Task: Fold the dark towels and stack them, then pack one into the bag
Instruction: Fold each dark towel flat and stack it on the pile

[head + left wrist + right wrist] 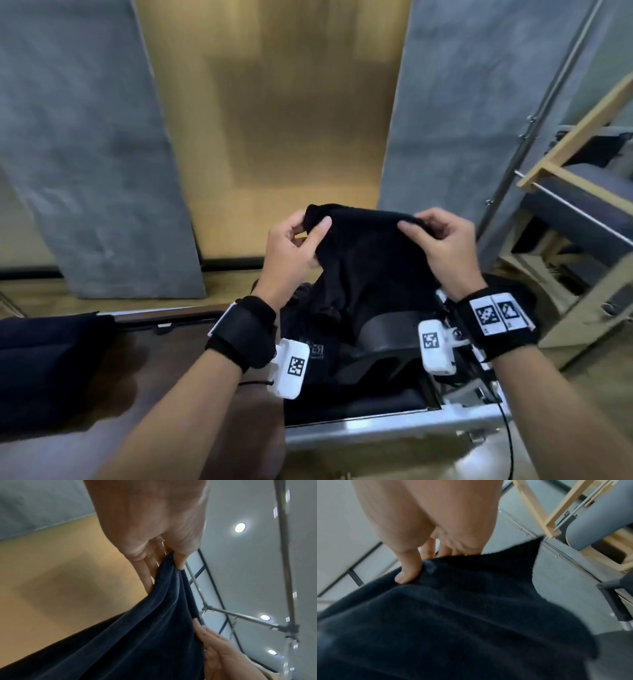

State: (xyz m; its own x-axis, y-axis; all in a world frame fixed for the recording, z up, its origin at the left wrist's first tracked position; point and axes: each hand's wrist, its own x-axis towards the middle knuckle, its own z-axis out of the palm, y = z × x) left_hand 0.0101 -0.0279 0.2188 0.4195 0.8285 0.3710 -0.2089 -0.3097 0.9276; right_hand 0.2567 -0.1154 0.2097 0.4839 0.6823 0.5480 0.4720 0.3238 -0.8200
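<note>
Head view: both hands lift a dark navy terry towel (363, 253) by its upper edge, in the air over a black bag (342, 349) that sits in a metal-framed seat. The left hand (291, 246) pinches one top corner between thumb and curled fingers; the right hand (442, 240) pinches the edge a little way along, thumb in front, fingers curled behind the cloth. The towel's lower part hangs down into the dark mass of the bag, and where cloth ends and bag begins is hard to tell (both read almost black).

Left of the arms, a folded dark towel (44, 356) lies on a brown table (164, 370), cut off by the picture's edge. Both wrists wear black straps with white tagged camera boxes.

The left wrist view shows the thumb pressed against the fingers with the towel's fold between them. The right wrist view is blurred; the right thumb (409, 569) presses on the cloth, and the other fingers are mostly hidden behind it.
</note>
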